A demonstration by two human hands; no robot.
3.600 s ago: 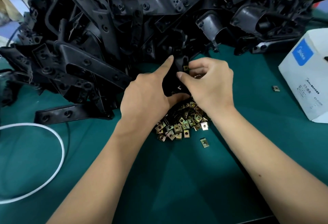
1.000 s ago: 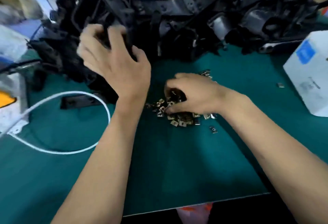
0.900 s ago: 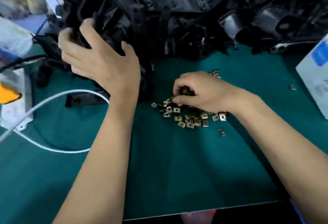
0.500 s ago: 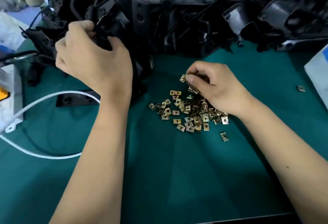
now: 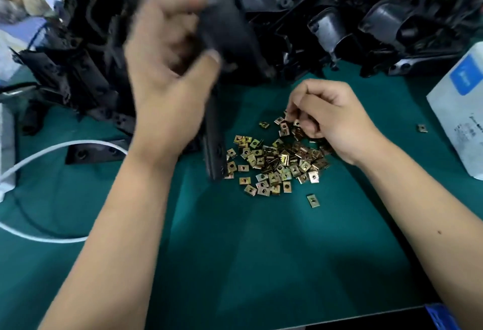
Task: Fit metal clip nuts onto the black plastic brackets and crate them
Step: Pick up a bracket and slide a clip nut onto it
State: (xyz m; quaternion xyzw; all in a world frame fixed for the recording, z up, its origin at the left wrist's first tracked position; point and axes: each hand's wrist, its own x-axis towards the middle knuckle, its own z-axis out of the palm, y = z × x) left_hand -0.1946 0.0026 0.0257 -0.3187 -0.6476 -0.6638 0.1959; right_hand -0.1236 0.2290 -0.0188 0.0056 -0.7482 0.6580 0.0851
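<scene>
On the green mat (image 5: 261, 251), left hand (image 5: 167, 73) grips a black bracket (image 5: 224, 42) (motion-blurred), its lower end just beside the clip nuts (image 5: 277, 162). Right hand (image 5: 332, 117) curled over the pile's far edge, fingertips (image 5: 294, 114) among nuts; can't tell if it's pinching one. Bracket heap (image 5: 339, 15) behind.

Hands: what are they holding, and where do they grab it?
Left hand grips a black bracket by its upper end. Right hand pinches clip nuts at the pile's top.

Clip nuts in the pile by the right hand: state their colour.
Brassy yellow-gold clip nuts, seen in the head view.
</scene>
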